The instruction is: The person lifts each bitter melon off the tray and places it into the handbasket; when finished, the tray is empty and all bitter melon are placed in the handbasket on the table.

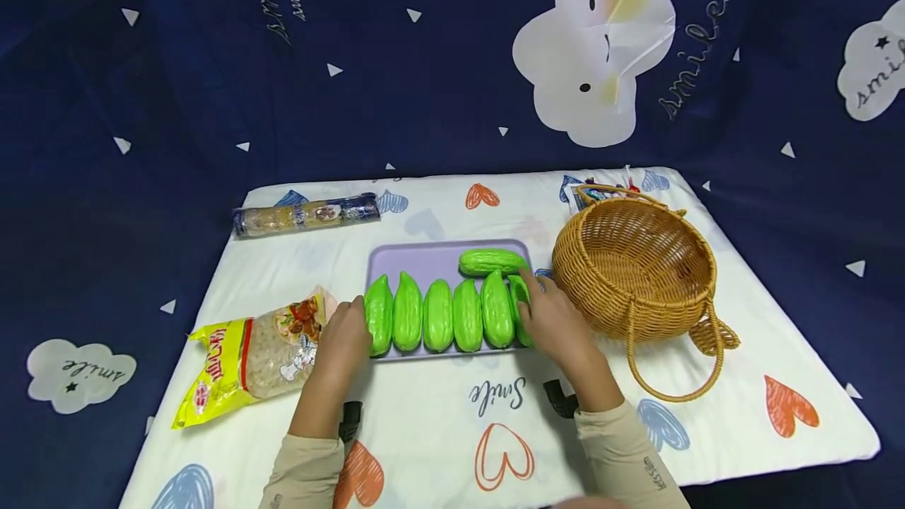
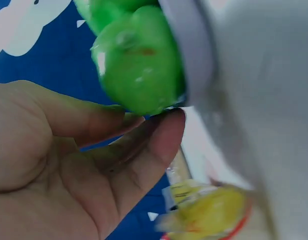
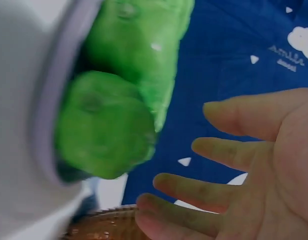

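Observation:
Several bright green, ridged bitter melons [image 1: 438, 316] lie side by side in a row on a purple tray [image 1: 413, 259]. Another bitter melon [image 1: 491, 261] lies crosswise behind the row's right end. My left hand [image 1: 346, 340] is at the tray's left edge. In the left wrist view, its nearly straight fingertips touch or almost touch the end bitter melon [image 2: 139, 65] beside the tray rim. My right hand [image 1: 555, 324] hovers over the row's right end, partly hiding the last bitter melon. From the right wrist, its fingers look spread, apart from the bitter melon [image 3: 104, 125].
A wicker basket [image 1: 601, 281] with handles stands right of the tray, close to my right hand. Some small packets [image 1: 597, 193] lie behind it. A yellow food bag [image 1: 261, 352] lies left of my left hand. A long wrapped pack [image 1: 307, 214] lies at the back left.

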`<state>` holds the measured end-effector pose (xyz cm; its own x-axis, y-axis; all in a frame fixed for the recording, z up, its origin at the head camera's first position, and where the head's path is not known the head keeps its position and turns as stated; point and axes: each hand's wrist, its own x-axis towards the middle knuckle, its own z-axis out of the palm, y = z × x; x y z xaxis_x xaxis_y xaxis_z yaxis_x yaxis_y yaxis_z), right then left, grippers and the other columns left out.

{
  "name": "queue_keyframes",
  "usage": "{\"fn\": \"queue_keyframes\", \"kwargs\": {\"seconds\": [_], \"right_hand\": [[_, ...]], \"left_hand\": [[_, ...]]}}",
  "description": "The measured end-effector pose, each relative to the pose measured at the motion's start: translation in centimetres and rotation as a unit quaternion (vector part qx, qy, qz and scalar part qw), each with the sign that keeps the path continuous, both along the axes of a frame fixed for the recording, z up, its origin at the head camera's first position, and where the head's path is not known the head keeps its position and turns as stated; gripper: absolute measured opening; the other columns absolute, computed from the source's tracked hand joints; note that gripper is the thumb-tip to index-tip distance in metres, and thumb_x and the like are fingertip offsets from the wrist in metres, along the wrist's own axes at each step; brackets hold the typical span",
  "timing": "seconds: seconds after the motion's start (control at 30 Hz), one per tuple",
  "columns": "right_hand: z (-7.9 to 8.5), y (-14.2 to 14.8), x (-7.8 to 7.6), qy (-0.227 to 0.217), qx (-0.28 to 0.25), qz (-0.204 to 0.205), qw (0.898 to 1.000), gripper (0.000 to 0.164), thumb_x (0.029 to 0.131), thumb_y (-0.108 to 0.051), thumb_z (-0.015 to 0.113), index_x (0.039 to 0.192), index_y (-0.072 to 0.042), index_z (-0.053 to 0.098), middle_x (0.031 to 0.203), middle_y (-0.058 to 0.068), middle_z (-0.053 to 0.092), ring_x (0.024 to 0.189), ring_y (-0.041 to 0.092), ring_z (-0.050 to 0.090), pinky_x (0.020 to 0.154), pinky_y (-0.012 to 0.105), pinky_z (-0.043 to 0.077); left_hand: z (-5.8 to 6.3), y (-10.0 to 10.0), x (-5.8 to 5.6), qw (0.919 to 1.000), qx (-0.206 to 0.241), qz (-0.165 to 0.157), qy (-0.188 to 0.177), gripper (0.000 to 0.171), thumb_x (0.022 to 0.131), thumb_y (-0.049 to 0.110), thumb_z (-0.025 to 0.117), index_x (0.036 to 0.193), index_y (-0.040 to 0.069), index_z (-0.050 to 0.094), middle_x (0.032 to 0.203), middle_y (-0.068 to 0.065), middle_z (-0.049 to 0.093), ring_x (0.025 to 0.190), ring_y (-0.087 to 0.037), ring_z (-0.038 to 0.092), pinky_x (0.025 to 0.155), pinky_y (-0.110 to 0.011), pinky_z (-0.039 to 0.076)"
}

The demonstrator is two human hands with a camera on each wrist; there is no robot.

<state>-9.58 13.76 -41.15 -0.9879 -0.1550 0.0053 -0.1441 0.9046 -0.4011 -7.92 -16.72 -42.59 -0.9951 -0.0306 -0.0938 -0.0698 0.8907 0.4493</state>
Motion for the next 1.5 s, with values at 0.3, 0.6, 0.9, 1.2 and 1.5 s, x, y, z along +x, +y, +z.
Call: {"fn": "queue_keyframes", "kwargs": {"seconds": [0.3, 0.6, 0.9, 1.2, 1.5], "right_hand": [[-2.2, 0.0, 0.4, -0.018, 0.007, 0.015, 1.000, 0.055, 0.092, -0.020, 0.059, 0.143, -0.004, 0.043, 0.141, 0.028, 0.043, 0.125, 0.047, 0.048, 0.096, 0.061, 0.042], [-2.7, 0.0, 0.6, -0.017, -0.011, 0.004, 1.000, 0.059, 0.090, -0.018, 0.064, 0.144, -0.006, 0.042, 0.144, 0.028, 0.040, 0.123, 0.050, 0.048, 0.095, 0.062, 0.042], [-2.6, 0.1, 1.5, -0.024, -0.036, -0.010, 0.999, 0.062, 0.088, -0.018, 0.066, 0.144, -0.007, 0.042, 0.145, 0.028, 0.038, 0.124, 0.049, 0.048, 0.095, 0.060, 0.043], [0.6, 0.5, 2.3, 0.047, -0.058, -0.013, 0.997, 0.061, 0.088, -0.017, 0.067, 0.143, -0.009, 0.043, 0.144, 0.024, 0.039, 0.123, 0.044, 0.049, 0.091, 0.058, 0.047], [5.9, 3.1, 1.4, 0.222, -0.095, -0.067, 0.968, 0.060, 0.082, -0.009, 0.067, 0.139, -0.009, 0.048, 0.146, 0.019, 0.040, 0.119, 0.042, 0.051, 0.085, 0.059, 0.048]], "left_hand": [[-1.3, -0.9, 0.3, 0.9992, 0.032, 0.014, -0.018, 0.051, 0.085, -0.011, 0.045, 0.136, -0.011, 0.043, 0.119, -0.035, 0.054, 0.113, -0.049, 0.052, 0.095, -0.057, 0.043], [-1.8, -1.2, 0.5, 0.9991, 0.036, 0.016, 0.018, 0.033, 0.081, -0.013, 0.047, 0.111, -0.011, 0.060, 0.101, -0.033, 0.062, 0.100, -0.049, 0.060, 0.085, -0.056, 0.048], [-1.8, -1.3, 0.7, 0.9990, 0.030, 0.016, 0.029, 0.018, 0.079, -0.008, 0.050, 0.079, 0.001, 0.065, 0.089, -0.026, 0.066, 0.086, -0.044, 0.065, 0.073, -0.054, 0.050], [-1.5, -1.4, 0.6, 0.9983, 0.039, 0.021, 0.039, 0.019, 0.076, -0.011, 0.050, 0.080, -0.001, 0.065, 0.088, -0.027, 0.066, 0.084, -0.043, 0.065, 0.072, -0.054, 0.050], [-1.8, -1.3, 1.0, 0.9980, 0.046, 0.016, 0.041, 0.018, 0.075, -0.011, 0.050, 0.077, 0.001, 0.064, 0.085, -0.025, 0.066, 0.081, -0.041, 0.065, 0.070, -0.053, 0.049]]}}
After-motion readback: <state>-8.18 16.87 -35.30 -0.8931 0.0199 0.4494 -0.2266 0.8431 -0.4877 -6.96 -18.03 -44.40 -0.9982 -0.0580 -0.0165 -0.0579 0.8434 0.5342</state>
